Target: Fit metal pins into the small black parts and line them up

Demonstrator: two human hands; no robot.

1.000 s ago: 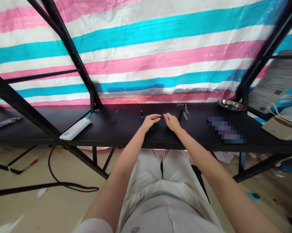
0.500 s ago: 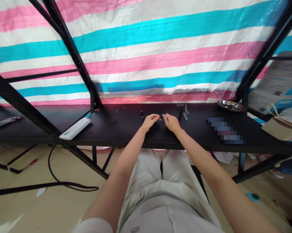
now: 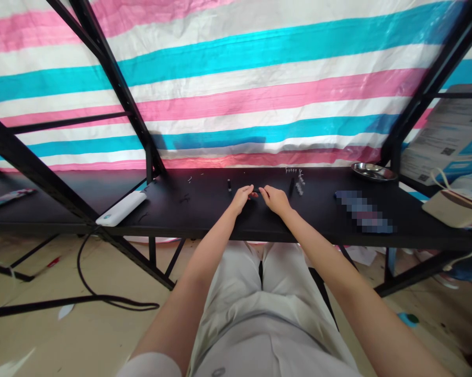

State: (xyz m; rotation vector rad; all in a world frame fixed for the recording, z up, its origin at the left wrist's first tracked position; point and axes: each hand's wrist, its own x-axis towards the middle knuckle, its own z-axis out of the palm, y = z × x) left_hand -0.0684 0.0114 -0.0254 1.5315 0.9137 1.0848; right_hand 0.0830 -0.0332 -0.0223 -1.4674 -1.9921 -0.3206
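Above the middle of the black tabletop, my left hand and my right hand face each other with fingers pinched. A small, thin dark piece spans the gap between the fingertips; its kind is hard to make out against the black surface. Left of my hands stands a small dark tube with a pale top. Just beyond my right hand is an upright dark tube, beside a row of small clear pieces.
A white power bank lies at left beside the black frame post. To the right are a shiny metal dish, a blurred-out flat item and a beige bag. Tiny scraps dot the tabletop; a striped sheet hangs behind.
My fingers have shifted slightly around the thin dark piece: the left fingertips are more raised and the right hand has drawn a little left. The things on the table have stayed put.
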